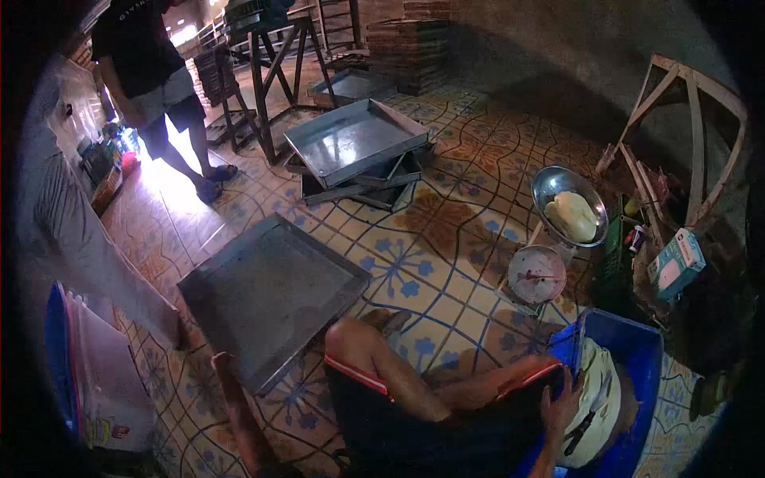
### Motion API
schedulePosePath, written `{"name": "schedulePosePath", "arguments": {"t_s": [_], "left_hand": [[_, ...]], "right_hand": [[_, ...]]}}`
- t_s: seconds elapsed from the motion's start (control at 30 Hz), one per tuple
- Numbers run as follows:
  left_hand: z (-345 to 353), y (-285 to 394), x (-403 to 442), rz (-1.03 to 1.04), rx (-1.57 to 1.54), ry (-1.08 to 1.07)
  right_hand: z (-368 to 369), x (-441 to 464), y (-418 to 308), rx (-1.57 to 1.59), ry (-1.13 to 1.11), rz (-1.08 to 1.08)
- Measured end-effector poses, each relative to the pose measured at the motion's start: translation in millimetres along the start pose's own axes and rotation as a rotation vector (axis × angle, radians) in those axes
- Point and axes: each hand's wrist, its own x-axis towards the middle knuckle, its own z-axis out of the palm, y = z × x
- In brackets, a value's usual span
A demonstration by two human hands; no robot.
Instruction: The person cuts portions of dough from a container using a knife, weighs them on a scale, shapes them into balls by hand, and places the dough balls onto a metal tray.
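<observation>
My left hand (225,365) is at the near left edge of a wide, shallow metal tray (275,295) on the floor. It appears closed on the tray's rim, though most of the fingers are hidden. My right hand (561,405) is open, its fingers apart, at the near side of a blue plastic crate (644,350). Inside the crate lies a pale, dough-like mass (599,390), close to my fingertips. On top of it rests a dark, narrow tool (584,426), perhaps a knife.
A dial scale (537,275) carries a steel bowl (550,185) with a pale lump (572,217). More metal trays (355,143) are stacked ahead. A person (151,72) stands at the far left. A wooden frame (693,119) and a carton (677,263) are at right.
</observation>
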Motion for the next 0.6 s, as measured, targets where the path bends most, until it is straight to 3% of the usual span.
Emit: {"name": "schedulePosePath", "arguments": {"t_s": [0.07,0.23,0.3,0.47,0.53,0.6], "left_hand": [[10,-15,-4,-0.017,0.047,-0.006],[39,-40,-9,-0.033,0.276,-0.055],[47,-38,-10,0.05,0.439,-0.046],[132,27,-42,0.604,0.683,0.035],[199,49,-80,0.792,0.528,-0.195],[277,51,-137,0.734,0.329,-0.638]], "right_hand": [[8,-1,6,-0.032,0.101,-0.086],[-8,-6,-10,-0.021,0.012,-0.038],[1,-4,4,0.056,0.081,-0.08],[-17,-11,1,0.171,0.03,0.089],[-14,-8,5,0.238,0.036,0.106],[-13,-5,8,0.312,0.055,0.083]]}}
